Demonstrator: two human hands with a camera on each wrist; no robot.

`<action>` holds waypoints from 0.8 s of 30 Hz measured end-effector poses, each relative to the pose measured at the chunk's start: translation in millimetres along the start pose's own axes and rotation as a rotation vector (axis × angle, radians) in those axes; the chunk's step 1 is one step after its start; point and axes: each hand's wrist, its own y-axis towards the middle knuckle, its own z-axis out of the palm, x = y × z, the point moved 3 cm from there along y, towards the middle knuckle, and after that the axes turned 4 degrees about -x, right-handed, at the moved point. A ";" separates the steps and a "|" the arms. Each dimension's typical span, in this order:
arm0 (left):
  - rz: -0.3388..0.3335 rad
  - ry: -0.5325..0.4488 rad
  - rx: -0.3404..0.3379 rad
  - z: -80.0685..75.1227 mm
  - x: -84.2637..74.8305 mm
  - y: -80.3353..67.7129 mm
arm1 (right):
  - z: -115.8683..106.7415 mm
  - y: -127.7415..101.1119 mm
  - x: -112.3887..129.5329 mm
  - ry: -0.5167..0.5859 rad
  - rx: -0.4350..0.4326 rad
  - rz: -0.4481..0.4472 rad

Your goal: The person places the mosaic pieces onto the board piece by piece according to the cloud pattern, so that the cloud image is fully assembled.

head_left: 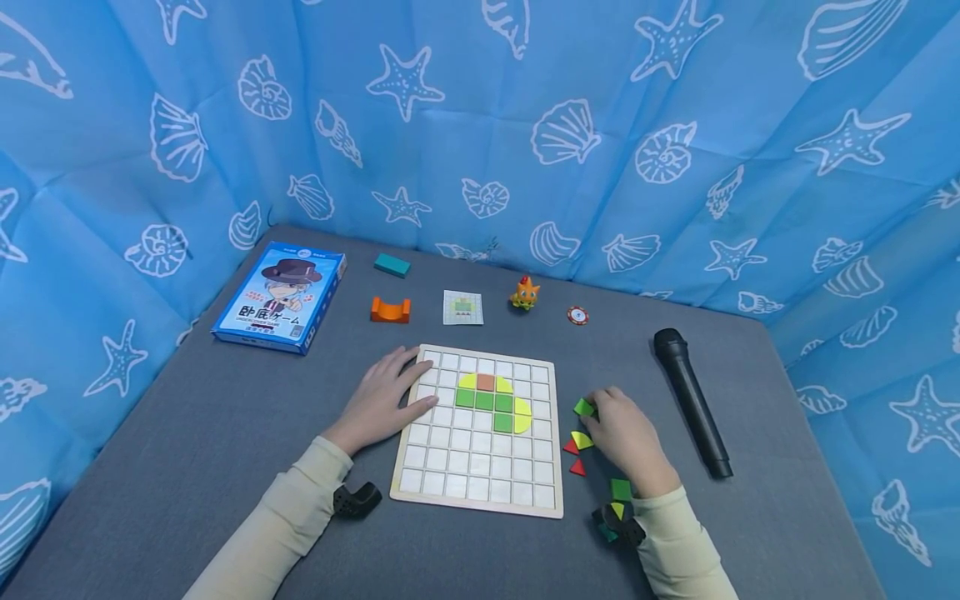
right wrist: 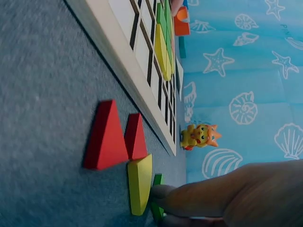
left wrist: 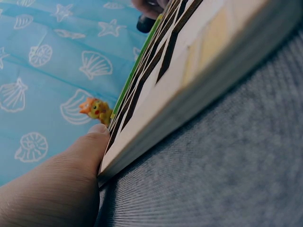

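Observation:
A wooden grid board lies on the grey table, with green, yellow and orange tiles set in its upper middle. My left hand rests flat on the board's left edge, fingers straight; the left wrist view shows the thumb against the board's rim. My right hand is to the right of the board and pinches a green tile with its fingertips. Beside it lie a yellow quarter-round piece and two red triangles.
A black microphone lies right of my right hand. At the back sit a blue game box, teal block, orange arch block, pattern card, orange toy figure and a chip. More tiles lie by my right wrist.

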 end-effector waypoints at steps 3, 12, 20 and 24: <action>0.001 0.002 0.001 -0.4 -0.3 -0.2 | -0.3 0.0 0.7 0.006 -0.001 -0.020; 0.020 -0.012 -0.029 -2.0 -2.0 0.2 | -4.4 -1.6 10.2 0.034 -0.043 -0.068; 0.022 -0.015 -0.021 -1.3 -1.4 0.5 | -0.2 0.3 26.0 0.088 -0.092 -0.205; 0.021 -0.024 -0.025 -2.0 -1.8 0.2 | 1.0 1.8 37.2 0.103 -0.103 -0.359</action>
